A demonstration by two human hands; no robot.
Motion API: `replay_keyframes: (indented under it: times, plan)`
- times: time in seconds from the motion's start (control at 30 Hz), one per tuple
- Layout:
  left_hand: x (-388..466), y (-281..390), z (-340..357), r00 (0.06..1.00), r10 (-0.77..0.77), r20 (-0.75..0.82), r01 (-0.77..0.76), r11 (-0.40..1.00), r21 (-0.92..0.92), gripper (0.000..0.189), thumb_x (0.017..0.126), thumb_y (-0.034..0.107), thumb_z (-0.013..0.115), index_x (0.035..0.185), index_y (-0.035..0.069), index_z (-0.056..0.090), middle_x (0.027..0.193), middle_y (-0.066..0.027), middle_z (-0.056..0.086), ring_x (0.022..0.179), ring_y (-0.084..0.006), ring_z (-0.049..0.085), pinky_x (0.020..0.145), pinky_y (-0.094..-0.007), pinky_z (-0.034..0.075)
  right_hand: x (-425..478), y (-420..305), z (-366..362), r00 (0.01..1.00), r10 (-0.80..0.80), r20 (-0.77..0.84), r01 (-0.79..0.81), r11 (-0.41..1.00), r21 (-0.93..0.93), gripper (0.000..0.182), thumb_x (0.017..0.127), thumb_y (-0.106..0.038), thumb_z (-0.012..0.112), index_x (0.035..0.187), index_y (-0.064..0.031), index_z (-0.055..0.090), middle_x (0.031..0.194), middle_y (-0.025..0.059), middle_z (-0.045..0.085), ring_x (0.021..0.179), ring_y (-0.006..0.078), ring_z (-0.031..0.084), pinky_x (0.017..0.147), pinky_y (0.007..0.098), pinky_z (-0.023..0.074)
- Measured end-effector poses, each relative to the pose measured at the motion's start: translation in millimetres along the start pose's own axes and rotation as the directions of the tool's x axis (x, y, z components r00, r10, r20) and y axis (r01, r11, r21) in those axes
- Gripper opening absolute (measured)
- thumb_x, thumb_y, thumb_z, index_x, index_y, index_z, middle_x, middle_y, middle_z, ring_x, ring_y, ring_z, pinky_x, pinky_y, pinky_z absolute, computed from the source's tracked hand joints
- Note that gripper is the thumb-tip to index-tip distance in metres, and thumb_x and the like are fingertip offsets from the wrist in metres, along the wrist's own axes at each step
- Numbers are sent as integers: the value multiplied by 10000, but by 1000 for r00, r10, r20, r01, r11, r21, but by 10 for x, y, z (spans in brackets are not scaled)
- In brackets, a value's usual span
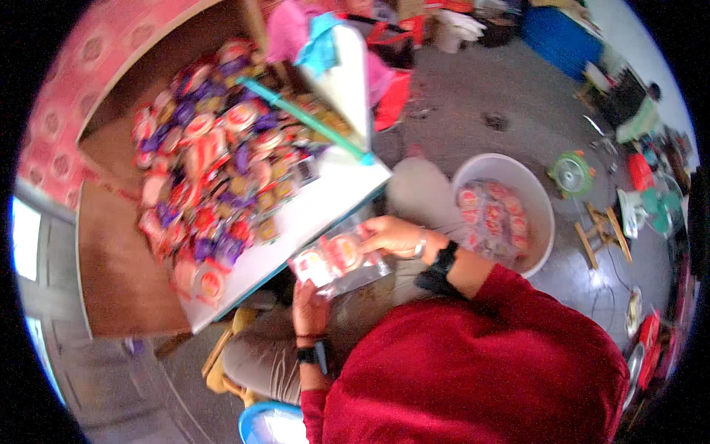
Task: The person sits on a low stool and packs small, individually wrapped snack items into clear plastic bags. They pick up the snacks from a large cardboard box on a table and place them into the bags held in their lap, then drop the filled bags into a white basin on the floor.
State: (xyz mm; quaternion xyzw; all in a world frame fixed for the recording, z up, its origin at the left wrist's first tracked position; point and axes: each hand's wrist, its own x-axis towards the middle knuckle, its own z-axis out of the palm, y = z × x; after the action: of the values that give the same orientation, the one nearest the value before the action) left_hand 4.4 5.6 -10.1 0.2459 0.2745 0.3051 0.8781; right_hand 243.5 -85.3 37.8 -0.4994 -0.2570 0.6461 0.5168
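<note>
A clear plastic bag (355,277) with pink and white wrapped items inside lies between my hands, above my lap. My left hand (310,311) grips its lower left end from below. At its upper right my right hand (388,236) pinches the bag, thumb and fingers together. Just beyond the hands stands a white table (333,191) with raised wooden boards, bearing a large heap of small wrapped packets (211,161) in red, purple, pink and gold. Blur hides what the packets hold.
A turquoise bar (305,119) lies across the table's far side. Right of my knee stands a white bucket (546,222) partly filled with pink and red packs. A blue basin (252,416) sits low at left. Farther right are a green fan (571,175) and a wooden stool (602,236).
</note>
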Motion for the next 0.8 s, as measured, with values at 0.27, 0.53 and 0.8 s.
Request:
replay_keyframes:
  times: [0.27,0.53,0.8]
  plan:
    - [37,26,-15,993,68,99,-98,935,340,408,900,217,403,1248,4,385,1219,-91,478,1057,-205,497,897,-322,403,-103,-130,-62,996,-68,-53,72,994,77,234,774,-118,637,976,-29,559,855,14,591,719,91,571,611,220,470]
    - [70,-13,-257,997,-81,-13,82,992,98,416,904,244,365,1293,98,348,1155,-63,518,976,-174,528,690,-262,477,-504,-383,-418,966,-222,-131,247,945,215,203,804,-83,600,988,-12,552,880,48,601,711,130,584,633,269,494]
    - [100,-28,-399,997,-71,-15,72,981,179,427,907,196,368,1313,78,312,1221,-73,477,1054,-180,489,785,-261,452,-1379,-591,-1422,685,-439,-582,623,767,154,171,791,-51,596,957,-42,551,892,53,602,790,179,595,721,338,510]
